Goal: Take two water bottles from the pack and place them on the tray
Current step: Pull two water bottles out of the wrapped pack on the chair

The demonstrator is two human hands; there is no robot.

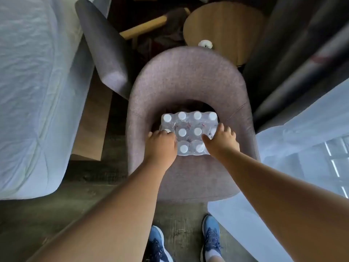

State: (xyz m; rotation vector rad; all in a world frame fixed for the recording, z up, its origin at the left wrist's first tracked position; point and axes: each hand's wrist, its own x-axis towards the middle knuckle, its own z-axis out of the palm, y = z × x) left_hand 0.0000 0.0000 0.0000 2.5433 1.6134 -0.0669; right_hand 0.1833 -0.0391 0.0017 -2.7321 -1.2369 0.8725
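Pack (188,132) on chair (188,76), caps up, long axis L-R; both hands spread on it.

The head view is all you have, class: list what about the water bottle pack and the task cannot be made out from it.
- Tray: not in the head view, so its place is unknown.
- Pack of water bottles: the left hand and right hand cover its near corners; the full bottle count is hidden.
- Wrap: whether the plastic is torn open is too blurred to tell.
- Small white object on the round table: too small to identify.
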